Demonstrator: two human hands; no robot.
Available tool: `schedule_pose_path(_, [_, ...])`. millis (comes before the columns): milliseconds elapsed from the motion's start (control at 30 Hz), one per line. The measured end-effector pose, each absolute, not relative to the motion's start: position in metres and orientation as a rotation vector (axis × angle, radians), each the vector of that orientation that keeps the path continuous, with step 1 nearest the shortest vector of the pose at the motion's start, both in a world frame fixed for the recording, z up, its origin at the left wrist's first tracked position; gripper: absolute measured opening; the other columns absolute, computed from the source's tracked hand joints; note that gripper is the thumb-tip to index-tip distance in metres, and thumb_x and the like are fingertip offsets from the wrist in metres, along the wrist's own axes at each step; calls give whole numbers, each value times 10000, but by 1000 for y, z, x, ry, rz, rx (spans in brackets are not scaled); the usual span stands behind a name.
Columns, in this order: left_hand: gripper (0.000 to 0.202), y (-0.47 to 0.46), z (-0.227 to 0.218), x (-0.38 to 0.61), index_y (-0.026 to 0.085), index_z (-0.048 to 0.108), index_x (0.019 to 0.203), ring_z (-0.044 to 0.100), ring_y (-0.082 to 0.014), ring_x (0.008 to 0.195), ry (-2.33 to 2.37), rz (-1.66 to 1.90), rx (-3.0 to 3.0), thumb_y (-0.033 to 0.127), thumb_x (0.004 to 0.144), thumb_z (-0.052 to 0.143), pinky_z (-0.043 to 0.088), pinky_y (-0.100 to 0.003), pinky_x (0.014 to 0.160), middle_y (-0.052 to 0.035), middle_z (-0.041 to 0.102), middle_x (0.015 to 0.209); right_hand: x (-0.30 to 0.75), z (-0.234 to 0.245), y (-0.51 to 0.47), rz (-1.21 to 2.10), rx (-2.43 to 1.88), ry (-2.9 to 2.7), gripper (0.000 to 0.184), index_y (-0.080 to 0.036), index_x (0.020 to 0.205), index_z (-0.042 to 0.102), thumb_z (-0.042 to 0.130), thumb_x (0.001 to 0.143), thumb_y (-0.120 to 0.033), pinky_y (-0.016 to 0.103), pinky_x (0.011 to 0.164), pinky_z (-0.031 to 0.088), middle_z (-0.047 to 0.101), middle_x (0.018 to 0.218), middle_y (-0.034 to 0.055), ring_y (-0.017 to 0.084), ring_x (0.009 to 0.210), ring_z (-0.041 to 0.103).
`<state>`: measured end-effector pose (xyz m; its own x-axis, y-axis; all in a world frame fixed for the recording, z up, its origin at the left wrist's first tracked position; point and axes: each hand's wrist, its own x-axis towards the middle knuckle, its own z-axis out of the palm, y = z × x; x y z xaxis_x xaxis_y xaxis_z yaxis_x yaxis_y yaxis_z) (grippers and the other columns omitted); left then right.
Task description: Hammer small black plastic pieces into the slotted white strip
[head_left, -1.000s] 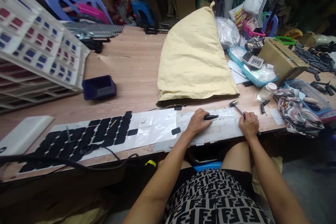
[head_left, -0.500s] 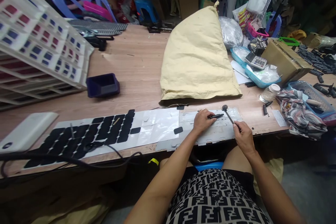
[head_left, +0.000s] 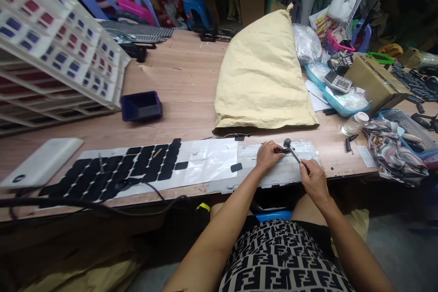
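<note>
In the head view, my left hand [head_left: 268, 157] is closed on a slim black part [head_left: 282, 150], held low over a pale, plastic-covered board [head_left: 247, 179] at the table's front edge. My right hand [head_left: 315, 181] grips the dark handle of a small hammer [head_left: 295, 154] with a metal shaft. Its rounded head is at the black part; whether the two touch I cannot tell. Left of the board lies a white sheet [head_left: 219, 157] with rows of black rounded pads [head_left: 116, 169]. One loose black pad [head_left: 236, 167] lies by the sheet's right end.
Behind my hands stands a large cream sack [head_left: 263, 73]. A purple bin [head_left: 142, 106], a white crate [head_left: 85, 54], a white device [head_left: 44, 162] and cables are leftward. On the right are a clear jar [head_left: 355, 123], blue baskets [head_left: 345, 102], a cardboard box [head_left: 376, 80] and a patterned cloth [head_left: 393, 150].
The hammer in my right hand has moved left, bringing its head over to the black part. My left hand keeps its hold. The whole view has shifted slightly.
</note>
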<state>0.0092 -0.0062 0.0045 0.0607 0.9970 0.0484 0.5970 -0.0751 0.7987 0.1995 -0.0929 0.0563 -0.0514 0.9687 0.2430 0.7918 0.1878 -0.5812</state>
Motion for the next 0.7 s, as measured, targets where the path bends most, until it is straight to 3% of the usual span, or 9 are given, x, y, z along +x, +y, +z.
schedule_pose_path(233, [136,-5,4,9,225,766,853,609,-206,927,1604,848,1766,279,739,818,464,-326,815,-19,688,900,206,47,-85,327,-1660,-1950,280,-216,1056,727,481,968,-318,327,828,498,701,917,76,220,883,649])
schedule_pose_path(467, [143,-6,1,7,230,780,905,603,-215,931,1572,814,1824,288,774,786,473,-335,831,-31,681,908,270,31,-44,-202,-1909,-1854,260,-177,1023,726,496,931,-255,337,786,408,648,909,102,236,872,537])
schedule_pose_path(700, [162,-9,7,2,223,769,928,596,-208,893,1502,875,1845,290,781,767,479,-327,817,-35,659,874,290,7,-37,-433,-2029,-1804,251,-175,1065,713,524,935,-277,337,754,330,630,979,101,231,876,487])
